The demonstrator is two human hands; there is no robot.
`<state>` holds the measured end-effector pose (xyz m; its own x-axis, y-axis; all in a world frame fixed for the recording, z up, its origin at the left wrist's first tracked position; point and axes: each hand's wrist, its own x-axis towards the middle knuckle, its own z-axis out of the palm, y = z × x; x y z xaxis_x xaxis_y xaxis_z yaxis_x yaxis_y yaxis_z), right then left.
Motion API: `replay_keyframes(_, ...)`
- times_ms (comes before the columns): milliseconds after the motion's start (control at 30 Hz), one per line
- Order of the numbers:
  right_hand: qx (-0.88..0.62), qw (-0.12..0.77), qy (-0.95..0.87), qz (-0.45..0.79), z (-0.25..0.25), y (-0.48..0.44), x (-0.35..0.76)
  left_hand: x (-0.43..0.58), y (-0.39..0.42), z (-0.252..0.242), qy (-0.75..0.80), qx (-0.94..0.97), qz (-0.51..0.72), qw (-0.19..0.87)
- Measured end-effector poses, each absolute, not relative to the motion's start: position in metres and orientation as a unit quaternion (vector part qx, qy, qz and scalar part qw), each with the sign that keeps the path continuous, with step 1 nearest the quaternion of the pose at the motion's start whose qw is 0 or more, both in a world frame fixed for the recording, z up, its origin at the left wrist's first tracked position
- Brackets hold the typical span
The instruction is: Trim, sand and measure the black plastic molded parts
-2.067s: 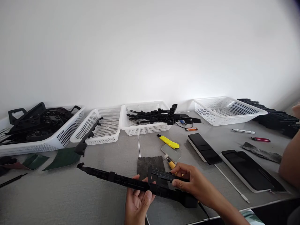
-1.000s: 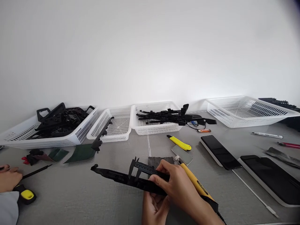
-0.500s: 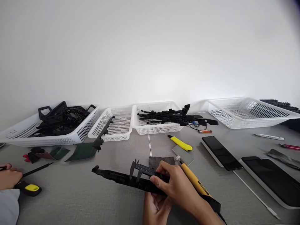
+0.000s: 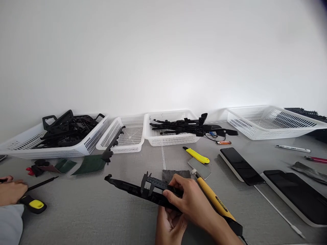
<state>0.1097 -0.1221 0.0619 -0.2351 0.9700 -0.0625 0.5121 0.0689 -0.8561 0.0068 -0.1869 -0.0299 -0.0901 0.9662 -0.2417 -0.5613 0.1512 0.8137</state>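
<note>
My right hand (image 4: 187,199) is closed around a dark vernier caliper (image 4: 157,182). The caliper's jaws straddle a long black plastic part (image 4: 127,188) with a hooked far end. From below, my left hand (image 4: 170,224) grips the near end of that part with curled fingers. Some of the left fingers are hidden behind the part and the right hand. Just beyond both hands lies a dark grey rough block (image 4: 176,175), and to the right a yellow-handled tool (image 4: 213,197) with a cord rests on the table.
White baskets stand along the wall: one of black parts (image 4: 84,149), a smaller basket (image 4: 127,149), another of long parts (image 4: 171,140) and one at right (image 4: 252,131). A yellow utility knife (image 4: 196,155) and phones (image 4: 241,166) lie nearby. Another person's hand (image 4: 12,192) is at left.
The black part's far end has swung slightly right and tilted, with the caliper still across it. The other person's hand at left has shifted a little to the right.
</note>
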Motion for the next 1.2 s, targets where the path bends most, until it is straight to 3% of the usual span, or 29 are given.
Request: replay_keyframes(1200,-0.576,0.277,-0.665,0.386,0.0557,-0.1173,0.1094,0.0063,-0.1849,-0.0284,0.421,0.265,0.602,0.625)
